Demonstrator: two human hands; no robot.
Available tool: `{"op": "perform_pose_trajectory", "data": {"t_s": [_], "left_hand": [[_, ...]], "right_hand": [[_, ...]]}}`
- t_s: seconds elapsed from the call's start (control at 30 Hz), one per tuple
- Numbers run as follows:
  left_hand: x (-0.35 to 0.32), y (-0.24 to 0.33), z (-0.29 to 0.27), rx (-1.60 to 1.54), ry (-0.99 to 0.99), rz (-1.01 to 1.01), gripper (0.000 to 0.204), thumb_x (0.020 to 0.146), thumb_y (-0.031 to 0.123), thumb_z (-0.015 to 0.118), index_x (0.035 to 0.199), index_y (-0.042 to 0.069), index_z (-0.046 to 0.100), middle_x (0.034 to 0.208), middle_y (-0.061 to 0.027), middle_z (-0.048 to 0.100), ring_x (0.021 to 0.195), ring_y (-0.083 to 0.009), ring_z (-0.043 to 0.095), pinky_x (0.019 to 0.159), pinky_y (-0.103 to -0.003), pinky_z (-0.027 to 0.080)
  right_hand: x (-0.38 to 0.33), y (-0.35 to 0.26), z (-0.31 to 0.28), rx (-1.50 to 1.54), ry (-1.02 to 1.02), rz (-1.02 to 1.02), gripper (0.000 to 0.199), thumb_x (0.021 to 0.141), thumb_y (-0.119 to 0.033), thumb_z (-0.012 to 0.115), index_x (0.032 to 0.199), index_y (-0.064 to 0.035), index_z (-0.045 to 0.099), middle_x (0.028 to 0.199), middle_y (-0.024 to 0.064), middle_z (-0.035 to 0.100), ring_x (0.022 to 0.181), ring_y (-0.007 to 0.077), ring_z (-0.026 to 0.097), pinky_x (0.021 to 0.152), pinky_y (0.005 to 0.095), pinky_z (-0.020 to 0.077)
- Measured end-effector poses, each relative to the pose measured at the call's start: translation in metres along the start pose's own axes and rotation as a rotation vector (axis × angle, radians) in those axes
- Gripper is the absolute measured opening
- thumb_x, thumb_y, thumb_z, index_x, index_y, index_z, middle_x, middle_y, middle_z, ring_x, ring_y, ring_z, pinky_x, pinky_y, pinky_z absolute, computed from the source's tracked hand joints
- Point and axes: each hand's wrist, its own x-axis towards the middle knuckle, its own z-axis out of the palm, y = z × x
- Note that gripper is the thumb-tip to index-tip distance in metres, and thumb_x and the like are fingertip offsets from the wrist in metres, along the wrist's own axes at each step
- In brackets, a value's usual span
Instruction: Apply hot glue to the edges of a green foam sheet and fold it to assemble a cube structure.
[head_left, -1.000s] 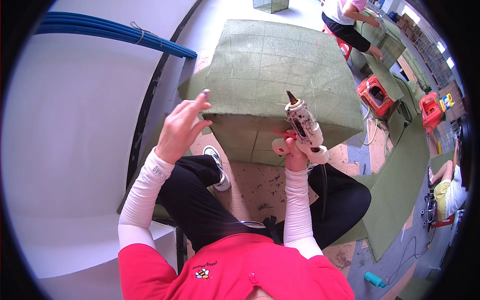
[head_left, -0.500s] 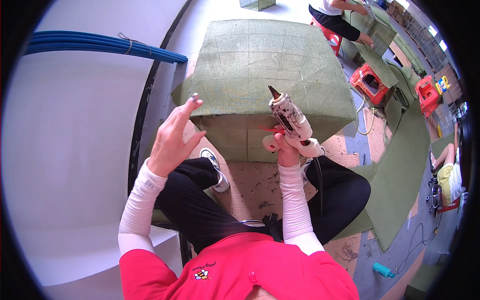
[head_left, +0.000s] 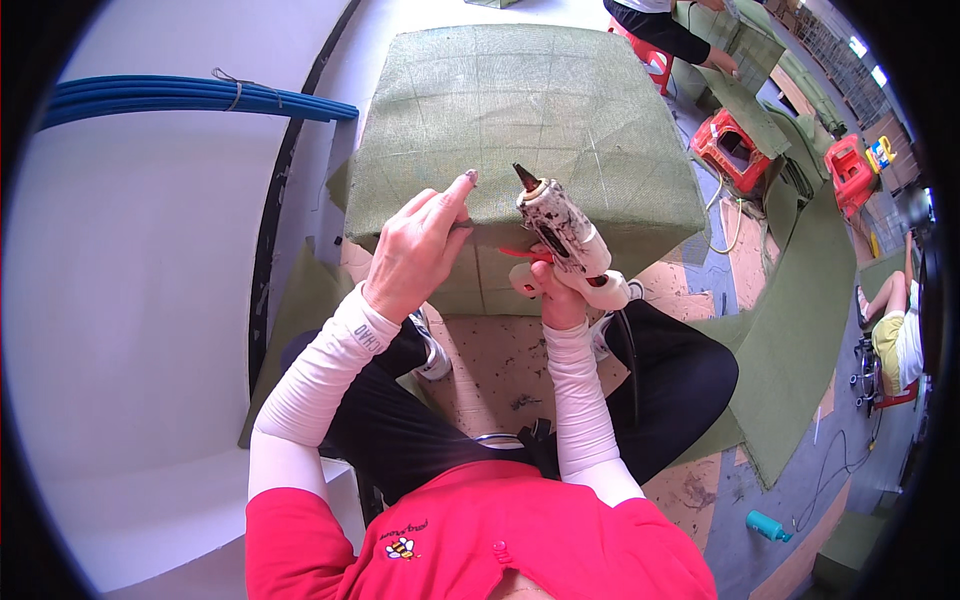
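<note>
A box-shaped frame covered in green mesh [head_left: 520, 115] stands in front of my knees, wire grid lines showing through its top. My left hand [head_left: 420, 245] is at the near top edge of this cover, forefinger stretched over the top. Its thumb and bent fingers close on the mesh at the edge, partly hidden. My right hand [head_left: 563, 297] grips a stained white glue gun [head_left: 570, 235] by its handle, beside the near side of the box. The gun's dark, pointed nozzle is tipped up and away from me, apart from the left fingers. A red trigger piece shows at its left.
Blue rods [head_left: 190, 97] lie bundled on a white surface at left. Green mesh sheets [head_left: 790, 350] spread over the floor at right, near red stools [head_left: 735, 150]. A teal bottle [head_left: 767, 526] lies lower right. Co-workers [head_left: 665, 25] sit at far right.
My left hand has moved right to the mesh edge, its spread fingers now drawn together. The view has shifted slightly; my right hand keeps its grip on the glue gun.
</note>
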Motion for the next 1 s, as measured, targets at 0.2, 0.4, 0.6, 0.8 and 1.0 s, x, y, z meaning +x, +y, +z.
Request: {"op": "perform_pose_trajectory", "data": {"t_s": [0.2,0.4,0.6,0.8,1.0], "left_hand": [[-0.015,0.013,-0.008,-0.007,0.014,-0.033,0.072,0.065,-0.001,0.072,0.13,0.0,0.042,0.088,-0.0105,0.06,0.082,-0.0255,0.059,0.074,-0.035,0.048],[-0.032,0.024,-0.002,0.223,0.103,0.087,0.084,0.059,0.008,0.079,0.132,0.001,0.038,0.106,-0.0115,0.059,0.1,-0.0284,0.056,0.087,-0.039,0.043],[-0.028,0.008,0.022,0.51,0.192,0.288,0.048,0.072,0.005,0.061,0.119,0.002,0.053,0.099,-0.0055,0.058,0.095,-0.0201,0.056,0.082,-0.035,0.043],[-0.02,0.019,0.02,0.411,0.205,0.284,0.047,0.071,0.004,0.064,0.117,0.002,0.056,0.087,-0.0042,0.059,0.084,-0.0186,0.057,0.076,-0.032,0.045],[-0.025,0.011,0.024,0.449,0.224,0.286,0.043,0.072,0.003,0.064,0.114,0.003,0.057,0.091,-0.0063,0.06,0.089,-0.0216,0.058,0.079,-0.034,0.047]], "right_hand": [[-0.018,-0.001,0.002,-0.026,-0.02,-0.044,0.036,0.085,-0.028,0.065,0.109,-0.0033,0.053,0.061,-0.0031,0.041,0.054,0.007,0.033,0.049,0.023,0.022],[-0.021,-0.017,-0.003,0.025,-0.186,-0.012,0.035,0.085,-0.032,0.065,0.105,-0.0038,0.057,0.063,-0.005,0.04,0.055,0.0063,0.034,0.05,0.0218,0.0231],[-0.041,-0.043,-0.017,-0.014,-0.28,0.085,0.052,0.082,-0.03,0.069,0.122,-0.0029,0.052,0.101,0.007,0.064,0.086,0.013,0.059,0.079,0.0252,0.045],[-0.014,-0.096,-0.06,0.133,-0.381,0.146,0.05,0.088,-0.014,0.058,0.129,0.0073,0.04,0.125,0.0238,0.049,0.111,0.0245,0.053,0.095,0.033,0.0455],[-0.005,-0.249,-0.052,-0.533,-0.292,-0.43,0.042,0.089,-0.04,0.054,0.101,0.0004,0.056,0.101,0.0133,0.06,0.101,0.0235,0.059,0.074,0.0271,0.0436]]}}
